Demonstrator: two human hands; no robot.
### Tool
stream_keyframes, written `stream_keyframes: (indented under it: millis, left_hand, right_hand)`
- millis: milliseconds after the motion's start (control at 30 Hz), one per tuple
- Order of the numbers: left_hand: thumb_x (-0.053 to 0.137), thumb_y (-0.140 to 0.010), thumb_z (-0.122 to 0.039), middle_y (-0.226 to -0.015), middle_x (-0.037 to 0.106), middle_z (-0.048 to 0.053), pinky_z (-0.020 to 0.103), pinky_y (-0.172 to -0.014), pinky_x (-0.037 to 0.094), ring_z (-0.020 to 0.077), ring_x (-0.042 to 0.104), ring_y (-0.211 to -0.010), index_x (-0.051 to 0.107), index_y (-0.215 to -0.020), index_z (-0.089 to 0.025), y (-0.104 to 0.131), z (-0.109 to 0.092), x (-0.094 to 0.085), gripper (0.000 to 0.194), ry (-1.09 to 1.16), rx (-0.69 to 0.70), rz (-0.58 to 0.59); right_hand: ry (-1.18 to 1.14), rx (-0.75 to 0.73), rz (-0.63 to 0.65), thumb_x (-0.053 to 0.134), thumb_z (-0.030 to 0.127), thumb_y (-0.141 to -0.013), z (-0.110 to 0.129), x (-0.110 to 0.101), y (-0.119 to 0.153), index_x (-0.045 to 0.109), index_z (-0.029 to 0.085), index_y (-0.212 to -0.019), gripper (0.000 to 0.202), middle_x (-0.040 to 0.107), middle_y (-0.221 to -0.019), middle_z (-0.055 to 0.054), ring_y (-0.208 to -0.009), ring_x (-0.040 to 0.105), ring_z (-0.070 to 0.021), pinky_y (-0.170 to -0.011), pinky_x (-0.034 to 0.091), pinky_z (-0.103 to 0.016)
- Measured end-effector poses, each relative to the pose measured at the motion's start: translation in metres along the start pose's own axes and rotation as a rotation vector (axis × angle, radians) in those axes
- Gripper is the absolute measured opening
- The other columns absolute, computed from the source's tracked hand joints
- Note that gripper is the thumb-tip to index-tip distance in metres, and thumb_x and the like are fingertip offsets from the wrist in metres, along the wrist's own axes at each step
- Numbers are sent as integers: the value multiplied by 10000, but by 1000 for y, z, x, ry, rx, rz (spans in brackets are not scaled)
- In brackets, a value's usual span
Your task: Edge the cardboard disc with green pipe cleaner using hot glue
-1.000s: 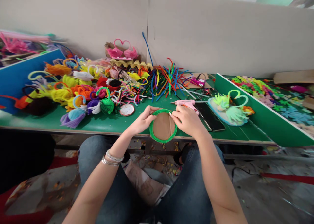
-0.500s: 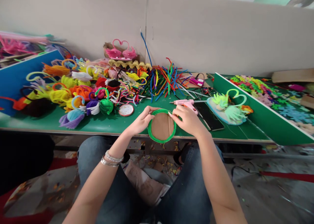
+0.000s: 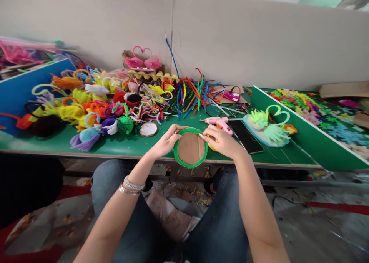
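Note:
Between my hands, at the table's front edge, is a round cardboard disc (image 3: 190, 148) with a green pipe-cleaner rim (image 3: 176, 155). My left hand (image 3: 168, 140) grips its upper left edge, thumb and fingers closed on it. Fingers and thumb of my right hand (image 3: 220, 140) pinch the rim at the upper right. A small yellow thing (image 3: 212, 144), too hidden to name, shows under the right hand. Just behind that hand lies a pink glue gun (image 3: 219, 121), and a dark phone (image 3: 247, 136) rests to its right.
Pipe-cleaner swans (image 3: 86, 105) in many colours pile up on the left. Loose pipe cleaners (image 3: 196, 92) lie at the back middle. A pair of green swans (image 3: 271, 124) on a base stands right, beside a green divider (image 3: 305, 132). A small white disc (image 3: 148, 129) lies near the left hand.
My right hand has shifted slightly, its fingers changing position at the rim, and a bit of yellow now shows beneath it. The left hand and the disc have barely moved.

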State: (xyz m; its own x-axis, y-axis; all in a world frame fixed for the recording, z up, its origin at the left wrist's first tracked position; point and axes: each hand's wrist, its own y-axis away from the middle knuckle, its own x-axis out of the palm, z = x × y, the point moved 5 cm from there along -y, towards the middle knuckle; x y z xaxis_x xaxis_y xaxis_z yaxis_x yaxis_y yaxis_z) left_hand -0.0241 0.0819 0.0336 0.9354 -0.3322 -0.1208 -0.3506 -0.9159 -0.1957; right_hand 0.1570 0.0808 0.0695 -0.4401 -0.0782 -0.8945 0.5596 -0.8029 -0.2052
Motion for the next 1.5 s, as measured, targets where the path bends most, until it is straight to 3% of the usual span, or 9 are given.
stream_keyframes:
  millis: [700,1167,1367,1500]
  left_hand:
    - [442,-800,-196,-1207,601,71,332,-1003,366,194,505,-1175,523,-1014,-176,-1,0,-2,230,-6,8,5]
    - [408,-784,-189,-1144,604,68,335,-984,358,187,511,-1102,535,-1033,-151,-2,1,-6,283,-72,-2,2]
    - [412,-788,-189,-1147,612,46,310,-959,377,180,511,-1102,539,-1024,-160,-1,3,-9,270,8,-45,-68]
    - [411,-798,-199,-1168,611,47,295,-865,439,173,549,-1019,530,-1063,-161,0,5,-5,293,43,-118,-91]
  right_hand:
    - [-3,28,83,417,313,-906,-1,-1,2,506,203,-743,216,525,-820,-29,-788,495,-170,-764,399,-328]
    - [-133,63,205,365,445,-922,-5,6,5,500,207,-784,307,469,-818,-3,-754,458,-134,-728,371,-276]
    - [-210,187,123,377,540,-887,-12,4,5,482,225,-825,338,500,-767,-1,-728,494,-149,-688,415,-287]
    - [-224,187,57,390,465,-896,-12,3,2,519,234,-885,265,571,-837,-28,-779,545,-163,-705,442,-292]
